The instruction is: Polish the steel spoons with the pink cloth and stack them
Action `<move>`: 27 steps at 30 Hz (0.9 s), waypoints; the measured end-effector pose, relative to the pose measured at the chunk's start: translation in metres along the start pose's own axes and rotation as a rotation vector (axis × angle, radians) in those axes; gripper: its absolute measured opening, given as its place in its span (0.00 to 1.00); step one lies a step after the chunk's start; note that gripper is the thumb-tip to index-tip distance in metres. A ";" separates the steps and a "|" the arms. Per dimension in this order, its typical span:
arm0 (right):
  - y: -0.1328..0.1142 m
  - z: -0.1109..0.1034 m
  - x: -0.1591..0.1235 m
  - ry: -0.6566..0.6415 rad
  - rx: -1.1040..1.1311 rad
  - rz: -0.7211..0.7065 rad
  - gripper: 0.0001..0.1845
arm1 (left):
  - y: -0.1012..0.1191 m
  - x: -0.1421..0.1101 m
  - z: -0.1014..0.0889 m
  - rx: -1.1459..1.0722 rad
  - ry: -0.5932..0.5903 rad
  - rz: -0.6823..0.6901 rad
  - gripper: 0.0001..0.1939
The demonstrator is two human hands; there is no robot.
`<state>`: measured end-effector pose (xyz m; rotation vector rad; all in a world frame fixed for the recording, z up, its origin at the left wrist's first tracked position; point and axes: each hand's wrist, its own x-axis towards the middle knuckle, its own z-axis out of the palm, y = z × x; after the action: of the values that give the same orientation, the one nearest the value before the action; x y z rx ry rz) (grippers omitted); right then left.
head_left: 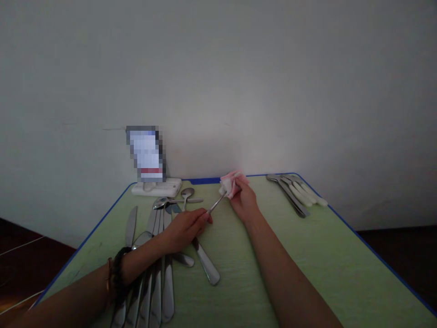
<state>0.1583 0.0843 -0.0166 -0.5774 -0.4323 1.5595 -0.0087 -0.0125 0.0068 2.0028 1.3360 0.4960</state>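
My left hand (pixel 190 226) is closed around one end of a thin metal piece of cutlery (pixel 217 204). The far end of it disappears into a pink and white cloth (pixel 228 183), so its kind is hidden. That cloth is pinched in my right hand (pixel 245 200), wrapped about the metal. Beneath my left hand and forearm lies a spread of steel cutlery: a table knife (pixel 131 227), several long handles (pixel 168 291), a small spoon (pixel 187 194) and a loose handle (pixel 207 264) pointing toward me.
At the table's back right, steel spoons (pixel 288 196) lie beside several pieces with pale handles (pixel 302 193). A phone (pixel 146 155) leans over a white device (pixel 170 187) at the back left. The green table (pixel 232 282) has a blue edge and meets a wall (pixel 273 91).
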 end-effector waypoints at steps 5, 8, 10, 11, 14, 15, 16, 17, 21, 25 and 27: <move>-0.005 -0.002 0.000 0.070 0.031 0.000 0.06 | -0.001 -0.002 0.000 0.002 -0.015 0.009 0.20; -0.009 -0.003 -0.001 0.010 0.110 -0.048 0.05 | -0.001 -0.002 0.000 0.026 -0.017 0.023 0.19; -0.012 -0.002 -0.003 -0.004 0.151 -0.049 0.05 | -0.001 -0.002 0.000 0.037 -0.013 0.025 0.19; -0.013 -0.001 -0.004 -0.005 0.155 -0.042 0.05 | 0.000 -0.001 0.000 0.038 -0.014 0.023 0.19; -0.017 0.003 -0.009 -0.022 0.127 -0.023 0.06 | 0.000 -0.002 0.000 0.034 -0.020 0.016 0.19; -0.018 0.004 -0.011 -0.034 0.112 -0.010 0.06 | 0.000 -0.002 0.000 0.035 -0.023 0.015 0.19; -0.019 0.005 -0.012 -0.052 0.097 0.007 0.07 | 0.000 -0.002 0.000 0.036 -0.023 0.016 0.19; -0.019 0.006 -0.013 -0.074 0.081 0.026 0.07 | 0.000 -0.003 0.001 0.035 -0.022 0.018 0.19; -0.017 0.006 -0.013 -0.146 -0.002 0.081 0.07 | -0.002 -0.003 0.001 0.019 -0.020 0.037 0.18; -0.014 0.005 -0.012 -0.168 -0.057 0.113 0.06 | -0.001 -0.003 0.001 0.016 -0.032 0.034 0.18; -0.013 0.004 -0.012 -0.191 -0.087 0.125 0.05 | 0.000 -0.003 0.001 0.030 -0.030 0.024 0.18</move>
<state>0.1665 0.0741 -0.0043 -0.5317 -0.6208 1.7294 -0.0092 -0.0155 0.0061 2.0451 1.3101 0.4571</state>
